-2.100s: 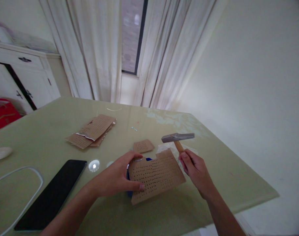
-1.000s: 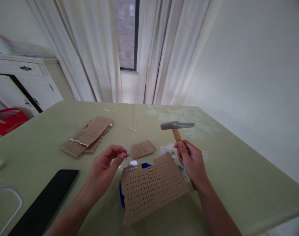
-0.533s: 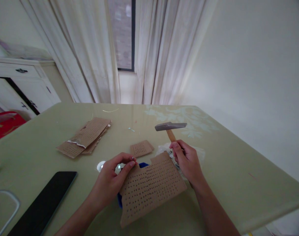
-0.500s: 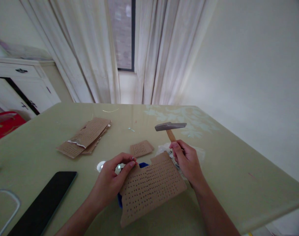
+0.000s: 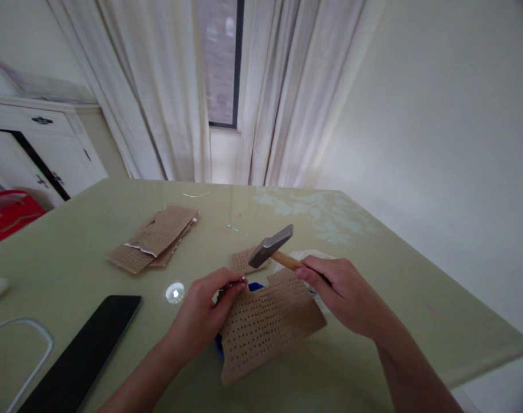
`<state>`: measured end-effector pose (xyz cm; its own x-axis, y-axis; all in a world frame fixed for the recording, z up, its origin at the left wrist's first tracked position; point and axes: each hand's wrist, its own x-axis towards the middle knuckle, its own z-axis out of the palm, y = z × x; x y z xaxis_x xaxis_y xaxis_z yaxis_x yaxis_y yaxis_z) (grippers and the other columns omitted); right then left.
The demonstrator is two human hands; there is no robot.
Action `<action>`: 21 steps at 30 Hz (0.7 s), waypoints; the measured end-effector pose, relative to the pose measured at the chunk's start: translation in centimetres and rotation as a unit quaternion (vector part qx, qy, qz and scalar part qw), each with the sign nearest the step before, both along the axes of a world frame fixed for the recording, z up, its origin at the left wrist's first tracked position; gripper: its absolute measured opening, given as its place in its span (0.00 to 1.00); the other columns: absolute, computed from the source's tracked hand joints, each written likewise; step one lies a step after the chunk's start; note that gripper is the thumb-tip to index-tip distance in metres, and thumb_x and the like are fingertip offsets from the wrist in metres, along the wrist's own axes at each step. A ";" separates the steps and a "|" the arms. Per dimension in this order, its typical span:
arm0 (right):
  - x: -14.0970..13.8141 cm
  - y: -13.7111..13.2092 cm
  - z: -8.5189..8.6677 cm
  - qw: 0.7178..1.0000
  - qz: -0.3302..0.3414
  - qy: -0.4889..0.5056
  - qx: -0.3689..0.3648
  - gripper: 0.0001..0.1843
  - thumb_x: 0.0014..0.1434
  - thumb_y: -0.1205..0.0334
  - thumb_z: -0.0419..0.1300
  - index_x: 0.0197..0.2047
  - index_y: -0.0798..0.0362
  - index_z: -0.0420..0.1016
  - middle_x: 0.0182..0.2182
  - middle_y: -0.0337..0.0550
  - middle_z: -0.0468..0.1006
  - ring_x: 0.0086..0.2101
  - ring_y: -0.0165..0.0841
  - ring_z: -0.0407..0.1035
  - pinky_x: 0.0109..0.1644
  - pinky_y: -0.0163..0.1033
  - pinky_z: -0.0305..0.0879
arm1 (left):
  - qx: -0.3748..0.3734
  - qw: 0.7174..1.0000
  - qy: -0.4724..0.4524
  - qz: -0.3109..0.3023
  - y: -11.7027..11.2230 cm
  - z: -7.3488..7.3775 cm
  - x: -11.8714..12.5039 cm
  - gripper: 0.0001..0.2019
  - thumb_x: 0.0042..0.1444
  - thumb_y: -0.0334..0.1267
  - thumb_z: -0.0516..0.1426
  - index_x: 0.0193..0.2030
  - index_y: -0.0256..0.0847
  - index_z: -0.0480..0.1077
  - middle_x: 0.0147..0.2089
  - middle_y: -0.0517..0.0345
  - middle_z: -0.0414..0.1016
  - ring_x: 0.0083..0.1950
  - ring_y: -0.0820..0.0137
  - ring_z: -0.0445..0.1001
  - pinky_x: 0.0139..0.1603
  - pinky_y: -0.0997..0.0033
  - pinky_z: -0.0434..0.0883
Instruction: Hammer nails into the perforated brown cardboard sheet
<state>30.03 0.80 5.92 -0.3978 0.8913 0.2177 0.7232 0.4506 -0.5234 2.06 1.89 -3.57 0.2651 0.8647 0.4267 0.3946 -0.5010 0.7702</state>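
Note:
A brown cardboard sheet [image 5: 268, 324] full of small holes lies over a blue object [image 5: 219, 343] on the green table [image 5: 93, 241]. My left hand [image 5: 203, 312] rests at the sheet's upper left corner, thumb and forefinger pinched on something small that I cannot make out. My right hand [image 5: 345, 292] grips the wooden handle of a hammer [image 5: 270, 246]. The grey hammer head is tilted down to the left, just above my left fingertips.
A small perforated cardboard piece [image 5: 243, 261] lies behind the hammer head. A pile of cardboard pieces [image 5: 156, 236] sits further left. A black phone [image 5: 78, 353] and a white cable [image 5: 18, 350] lie near the left edge. Clear plastic [image 5: 307, 255] lies under my right hand.
The hammer has swung from upright with a level head down to the left, towards my left fingertips. My left hand stays pinched at the sheet's corner.

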 end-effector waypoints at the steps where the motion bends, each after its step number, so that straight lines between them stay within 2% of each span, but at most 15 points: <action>1: -0.3 -0.2 0.5 1.000 0.002 -0.009 0.005 0.23 0.79 0.51 0.52 0.31 0.48 0.66 0.23 0.32 0.68 0.26 0.32 0.66 0.34 0.39 0.52 | 0.005 1.000 0.000 -0.003 0.0 0.1 0.0 0.08 0.72 0.38 0.58 0.44 0.47 0.80 0.41 0.61 0.86 0.42 0.68 0.83 0.44 0.73 0.75; 7: -1.3 -0.6 1.6 0.992 0.036 -0.122 0.013 0.20 0.80 0.51 0.51 0.36 0.49 0.73 0.30 0.37 0.77 0.30 0.35 0.70 0.37 0.40 0.54 | 0.017 1.000 0.015 -0.004 0.0 0.2 0.1 0.09 0.71 0.35 0.58 0.41 0.45 0.80 0.37 0.61 0.84 0.37 0.69 0.80 0.41 0.73 0.73; 11: -1.4 -1.0 1.9 0.994 0.024 -0.105 0.015 0.22 0.81 0.51 0.49 0.37 0.49 0.73 0.30 0.38 0.77 0.30 0.34 0.70 0.36 0.40 0.55 | 0.011 1.000 0.017 -0.009 0.0 0.3 0.2 0.08 0.71 0.36 0.58 0.42 0.45 0.79 0.39 0.60 0.84 0.39 0.68 0.80 0.43 0.72 0.73; 15: -1.5 -1.2 1.7 0.989 0.038 -0.142 0.015 0.22 0.80 0.50 0.50 0.36 0.48 0.74 0.30 0.40 0.80 0.30 0.36 0.72 0.36 0.41 0.56 | 0.001 0.999 0.028 -0.020 -0.1 0.5 0.1 0.10 0.71 0.34 0.57 0.39 0.44 0.78 0.37 0.59 0.81 0.38 0.67 0.78 0.41 0.71 0.72; 21: -1.5 -0.9 1.5 0.996 0.024 -0.090 0.014 0.22 0.79 0.51 0.52 0.34 0.48 0.74 0.28 0.39 0.78 0.28 0.35 0.69 0.34 0.41 0.55 | 0.000 0.999 0.012 -0.030 0.0 0.7 0.1 0.09 0.70 0.34 0.57 0.42 0.45 0.81 0.43 0.56 0.81 0.43 0.66 0.79 0.45 0.70 0.73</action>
<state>28.56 -0.09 7.40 -0.4742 0.8650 0.1640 0.7820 0.4994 -0.3730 2.12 1.88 -2.86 0.3257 0.8476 0.4189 0.3822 -0.5233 0.7617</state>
